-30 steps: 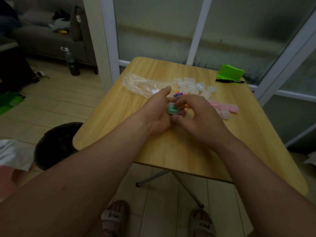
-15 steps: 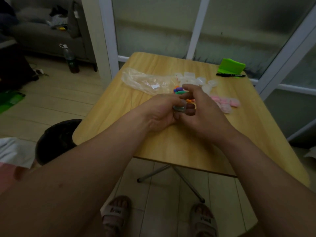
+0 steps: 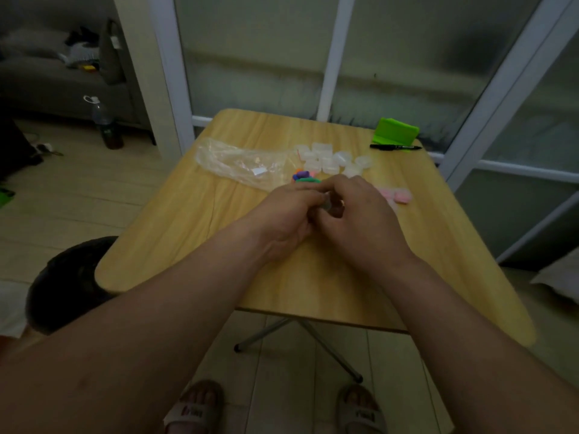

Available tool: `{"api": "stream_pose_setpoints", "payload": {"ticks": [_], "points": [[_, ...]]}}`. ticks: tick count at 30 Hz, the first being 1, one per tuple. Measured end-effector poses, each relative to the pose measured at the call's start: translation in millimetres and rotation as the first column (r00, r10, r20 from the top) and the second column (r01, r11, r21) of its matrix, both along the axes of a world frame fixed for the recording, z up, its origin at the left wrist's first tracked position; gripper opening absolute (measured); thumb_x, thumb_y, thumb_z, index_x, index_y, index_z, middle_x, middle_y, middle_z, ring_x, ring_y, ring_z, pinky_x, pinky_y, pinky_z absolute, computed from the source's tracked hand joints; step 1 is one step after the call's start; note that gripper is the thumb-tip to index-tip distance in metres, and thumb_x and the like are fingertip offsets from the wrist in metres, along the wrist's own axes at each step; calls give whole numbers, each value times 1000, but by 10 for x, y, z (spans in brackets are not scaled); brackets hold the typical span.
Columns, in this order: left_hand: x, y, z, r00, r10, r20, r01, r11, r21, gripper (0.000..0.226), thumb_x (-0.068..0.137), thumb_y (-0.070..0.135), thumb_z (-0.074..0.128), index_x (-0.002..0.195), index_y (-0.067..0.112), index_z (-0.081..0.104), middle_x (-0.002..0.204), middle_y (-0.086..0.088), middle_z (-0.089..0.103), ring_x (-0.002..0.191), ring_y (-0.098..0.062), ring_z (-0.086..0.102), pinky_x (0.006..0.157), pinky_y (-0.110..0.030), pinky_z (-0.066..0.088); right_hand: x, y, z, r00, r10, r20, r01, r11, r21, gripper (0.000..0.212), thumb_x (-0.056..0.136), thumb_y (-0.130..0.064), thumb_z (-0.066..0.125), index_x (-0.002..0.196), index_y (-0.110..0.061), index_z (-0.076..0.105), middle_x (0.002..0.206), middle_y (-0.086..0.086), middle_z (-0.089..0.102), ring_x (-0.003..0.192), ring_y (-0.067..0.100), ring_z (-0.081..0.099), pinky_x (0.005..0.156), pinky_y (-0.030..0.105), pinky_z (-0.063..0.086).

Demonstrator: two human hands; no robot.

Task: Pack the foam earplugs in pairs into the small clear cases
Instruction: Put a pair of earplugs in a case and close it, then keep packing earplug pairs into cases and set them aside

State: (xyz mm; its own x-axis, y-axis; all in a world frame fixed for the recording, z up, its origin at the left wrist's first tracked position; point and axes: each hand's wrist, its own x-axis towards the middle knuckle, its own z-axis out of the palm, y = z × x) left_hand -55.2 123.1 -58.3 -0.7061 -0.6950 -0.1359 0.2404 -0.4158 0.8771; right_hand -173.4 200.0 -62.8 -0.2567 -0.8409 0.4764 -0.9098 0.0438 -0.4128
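Both hands meet over the wooden table (image 3: 188,245), fingers curled. The left hand (image 3: 283,214) and right hand (image 3: 360,220) pinch one small case (image 3: 327,205) between them, mostly hidden. Loose coloured earplugs (image 3: 305,177) lie just beyond that case, empty clear cases (image 3: 326,159) farther beyond it, and pink-filled cases (image 3: 397,195) to its right.

Light wooden table (image 3: 175,233), rounded corners, on folding metal legs (image 3: 329,349). Crumpled clear plastic bag (image 3: 238,161) lying far left on the top. Green folded item (image 3: 395,132) at far right corner, black marker (image 3: 395,147) just in front. Dark bottle (image 3: 105,123) upright on floor near grey sofa (image 3: 47,86). Black stool (image 3: 69,283) beside near left edge.
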Motion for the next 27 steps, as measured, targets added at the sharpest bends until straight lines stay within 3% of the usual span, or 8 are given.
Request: {"api": "stream_pose_setpoints", "payload": {"ticks": [3, 6, 8, 11, 16, 22, 27], "points": [[-43, 52, 50, 1000, 16, 15, -16, 999, 39, 38, 101, -6, 44, 136, -13, 57, 119, -26, 67, 95, -22, 70, 77, -27, 60, -30, 47, 29, 995, -14, 95, 15, 1000, -12, 26, 86, -38, 69, 110, -31, 65, 100, -7, 65, 96, 14, 62, 81, 45, 56], [-72, 117, 71, 999, -26, 35, 23, 997, 72, 32, 105, 8, 50, 134, -4, 59, 121, -25, 73, 95, -24, 73, 77, -29, 63, -156, 111, 67, 987, -75, 144, 76, 997, -1, 26, 87, -37, 73, 108, -30, 61, 102, -10, 66, 97, 10, 63, 81, 42, 57], [-89, 120, 86, 999, -35, 36, 31, 994, 103, 24, 107, 12, 50, 127, 1, 59, 114, -23, 75, 99, -29, 76, 84, -36, 65, -337, 170, 93, 972, -157, 174, 159, 987, 1, 27, 89, -34, 77, 110, -28, 61, 102, -11, 65, 94, 10, 63, 81, 40, 57], [-98, 92, 111, 1000, -6, 26, 3, 991, 130, 31, 107, 14, 52, 134, -1, 54, 126, -29, 69, 113, -38, 73, 92, -42, 63, -687, 289, 69, 928, -288, 235, 291, 956, 26, 28, 89, -33, 79, 110, -26, 61, 100, -10, 65, 92, 13, 64, 82, 43, 57], [-140, 39, 164, 1000, 20, -3, -19, 991, 133, 36, 105, 13, 54, 137, -4, 54, 132, -30, 66, 120, -40, 69, 94, -45, 61, -1147, 460, -63, 845, -445, 299, 421, 896, 142, 24, 91, -32, 76, 107, -28, 59, 102, -11, 62, 99, 20, 64, 87, 47, 57], [-165, -25, 158, 998, 49, -31, -44, 989, 140, 35, 100, 3, 49, 134, -4, 57, 126, -27, 69, 103, -32, 74, 91, -42, 64, -1216, 444, -148, 853, -441, 279, 411, 897, 161, 24, 92, -36, 77, 105, -31, 58, 102, -14, 62, 98, 18, 64, 87, 48, 58], [-162, -51, 133, 998, 57, -41, -51, 989, 142, 33, 97, 0, 50, 129, -2, 60, 119, -24, 71, 102, -31, 75, 95, -43, 62, -1208, 417, -174, 864, -452, 223, 426, 891, 156, 26, 92, -38, 78, 106, -30, 58, 106, -8, 64, 97, 19, 65, 84, 46, 58]]}}
